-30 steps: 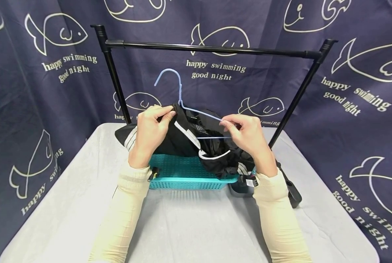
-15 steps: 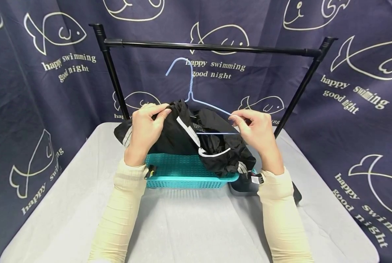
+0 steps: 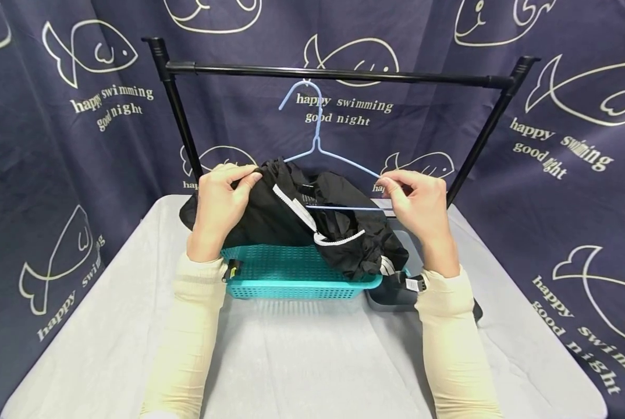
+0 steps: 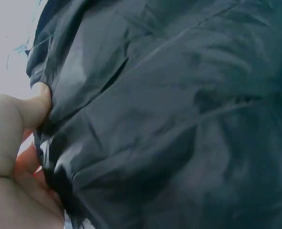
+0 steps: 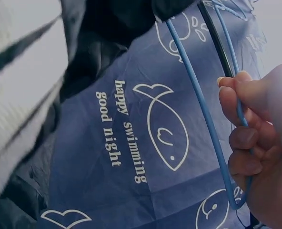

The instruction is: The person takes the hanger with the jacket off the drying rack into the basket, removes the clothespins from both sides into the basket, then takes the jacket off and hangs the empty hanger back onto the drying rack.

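Note:
A black jacket (image 3: 255, 218) with a white zip (image 3: 294, 206) hangs bunched over a teal basket (image 3: 302, 290). My left hand (image 3: 219, 206) pinches its upper edge between thumb and fingers; the left wrist view shows the thumb (image 4: 38, 102) pressed on the cloth. A blue wire hanger (image 3: 349, 161) stands hook up, its left side hidden inside the jacket. Thumb and fingers of my right hand (image 3: 419, 203) grip the hanger's right arm, near its outer corner in the right wrist view, where the lower bar (image 5: 198, 95) runs into the cloth.
Behind the jacket stands a black clothes rack, its crossbar (image 3: 338, 73) just above the hanger's hook in the head view. A dark grey bin (image 3: 391, 299) sits right of the basket on the pale-covered table (image 3: 302, 355). A navy fish-print curtain (image 3: 108, 174) surrounds it.
The hanger has moved right and up with my right hand, and more of its shoulders shows. My left hand has drifted left, still holding the jacket's edge.

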